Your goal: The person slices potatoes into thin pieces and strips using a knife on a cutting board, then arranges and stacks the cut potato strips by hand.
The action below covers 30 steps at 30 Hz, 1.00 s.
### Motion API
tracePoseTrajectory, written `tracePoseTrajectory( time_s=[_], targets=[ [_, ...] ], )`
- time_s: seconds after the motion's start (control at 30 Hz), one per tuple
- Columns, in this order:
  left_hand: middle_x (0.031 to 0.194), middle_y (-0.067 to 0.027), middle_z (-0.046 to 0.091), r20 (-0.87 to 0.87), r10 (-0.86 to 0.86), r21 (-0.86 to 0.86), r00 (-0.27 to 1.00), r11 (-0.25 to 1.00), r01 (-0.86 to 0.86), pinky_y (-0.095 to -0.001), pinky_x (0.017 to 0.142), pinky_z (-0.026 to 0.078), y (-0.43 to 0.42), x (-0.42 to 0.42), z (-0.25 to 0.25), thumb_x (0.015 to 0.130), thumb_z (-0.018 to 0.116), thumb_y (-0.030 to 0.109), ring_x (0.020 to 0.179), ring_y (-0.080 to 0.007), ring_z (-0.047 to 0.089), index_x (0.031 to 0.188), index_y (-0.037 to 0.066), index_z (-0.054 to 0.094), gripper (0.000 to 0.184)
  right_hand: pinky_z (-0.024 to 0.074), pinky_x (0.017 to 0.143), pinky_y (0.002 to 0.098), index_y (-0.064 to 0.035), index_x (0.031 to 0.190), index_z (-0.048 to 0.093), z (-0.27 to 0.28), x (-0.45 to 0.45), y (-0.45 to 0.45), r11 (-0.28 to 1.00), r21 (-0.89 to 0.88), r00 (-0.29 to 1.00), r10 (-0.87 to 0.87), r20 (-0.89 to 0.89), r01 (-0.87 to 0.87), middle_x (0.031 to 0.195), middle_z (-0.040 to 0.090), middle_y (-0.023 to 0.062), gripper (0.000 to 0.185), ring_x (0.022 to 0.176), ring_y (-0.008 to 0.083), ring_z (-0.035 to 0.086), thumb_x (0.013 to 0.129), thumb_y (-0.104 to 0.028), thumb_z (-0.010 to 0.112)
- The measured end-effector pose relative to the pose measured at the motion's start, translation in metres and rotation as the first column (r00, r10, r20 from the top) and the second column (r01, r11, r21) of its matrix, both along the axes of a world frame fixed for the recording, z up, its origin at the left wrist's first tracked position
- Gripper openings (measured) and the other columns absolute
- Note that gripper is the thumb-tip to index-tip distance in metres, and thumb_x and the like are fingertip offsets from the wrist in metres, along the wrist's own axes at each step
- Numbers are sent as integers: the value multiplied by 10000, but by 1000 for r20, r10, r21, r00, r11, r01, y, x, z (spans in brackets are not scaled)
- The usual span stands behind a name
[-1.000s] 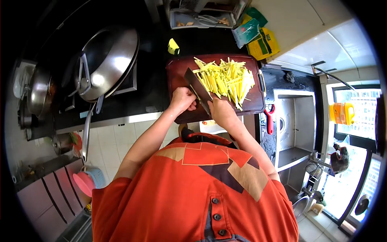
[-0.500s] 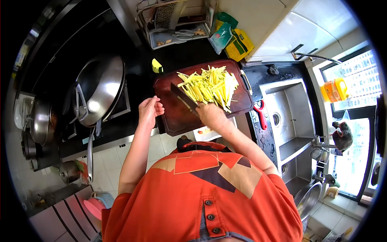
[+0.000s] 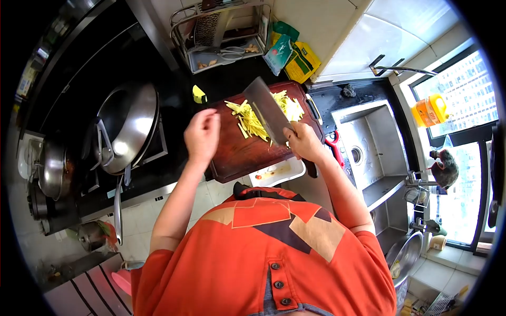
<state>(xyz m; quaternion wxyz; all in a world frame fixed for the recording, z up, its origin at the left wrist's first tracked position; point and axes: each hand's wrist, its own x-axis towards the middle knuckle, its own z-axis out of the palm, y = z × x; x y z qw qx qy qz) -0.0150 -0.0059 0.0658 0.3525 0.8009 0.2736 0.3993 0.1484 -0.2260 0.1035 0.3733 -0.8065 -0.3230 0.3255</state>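
Note:
My right hand (image 3: 304, 141) is closed round the handle of a cleaver (image 3: 268, 111). The broad blade is raised over the shredded zucchini (image 3: 246, 119), slanting up to the left and hiding its middle. Pale green-yellow strips lie on both sides of the blade on a dark red-brown cutting board (image 3: 232, 154). Over the board's left edge, my left hand (image 3: 203, 134) is loosely curled, slightly blurred, with nothing seen in it. Beyond that hand, a cut zucchini piece (image 3: 199, 95) rests on the black counter.
A white tray (image 3: 292, 173) with small bits sits below the board's near edge. Left is a wok (image 3: 138, 126) on the stove. Right are red-handled scissors (image 3: 335, 148) and a steel sink (image 3: 377, 145). Food bags (image 3: 302, 60) and a wire rack (image 3: 182, 31) stand behind.
My right hand has lifted the cleaver and shifted right, turning its broad side into view over the strips. My left hand has risen slightly and curled more. The whole view has shifted a little.

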Motion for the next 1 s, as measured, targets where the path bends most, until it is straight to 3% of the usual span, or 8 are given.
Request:
tracePoseTrajectory(
  time_s=[0.1,0.17,0.43,0.53,0.6,0.7,0.8,1.0],
  targets=[
    [1273,-185,462,-187,-178,233,966,947,219,-440,1015,363,-40,32,-4,807,689,329,1178,-347,448,1296,82,460,594,421,373,309,44,909,534,-20,-1,-2,978,161,954,-78,-291,129,538,528,77,220,423,153,531,958,-165,486],
    [1388,-259,331,-210,-200,227,957,942,247,-486,1056,298,-59,57,-27,837,639,372,1267,-417,349,1392,85,349,689,426,383,293,31,905,516,-15,-7,-3,953,189,862,-118,-493,238,563,499,39,210,418,129,490,969,-162,467],
    [1407,-259,329,-302,-36,327,953,935,139,-501,1075,256,-36,93,-69,888,538,236,1295,-434,316,1374,72,388,534,415,383,296,22,858,491,-2,-17,-25,949,148,878,-190,-439,279,554,477,33,210,442,118,500,956,-164,488],
    [1316,-214,457,-247,-35,447,968,883,146,-480,1050,312,-21,83,-76,835,561,116,1246,-401,396,1245,45,516,418,442,421,316,2,926,518,0,-15,-35,970,71,958,-216,-188,232,584,504,60,196,441,169,528,953,-192,515],
    [1113,-164,598,-27,-3,363,1000,932,13,-437,958,400,-1,78,-80,834,562,91,1080,-359,523,1065,38,613,242,476,486,352,-9,940,537,-10,-14,-42,998,37,798,-62,599,50,634,583,131,157,515,272,601,916,-165,543],
    [842,-72,648,79,124,205,989,969,-138,-397,787,440,19,64,-53,841,579,103,830,-297,567,852,64,655,87,498,571,412,-38,953,552,-7,-21,-42,998,-38,754,-11,657,48,715,623,147,160,631,327,631,846,-147,601],
    [931,-80,637,78,-30,287,996,958,6,-407,856,423,2,60,0,835,608,131,927,-293,561,904,72,651,101,521,603,427,-61,934,521,-2,-23,-39,984,-171,637,104,763,44,758,628,149,160,698,324,655,795,-106,585],
    [1518,-205,192,-582,-387,211,715,777,593,-516,1145,127,-47,82,6,786,551,663,1421,-372,110,1471,175,274,885,527,672,375,-68,954,477,1,-25,-26,933,-353,492,343,800,-76,791,621,111,244,787,281,655,750,-34,606]
  ],
)
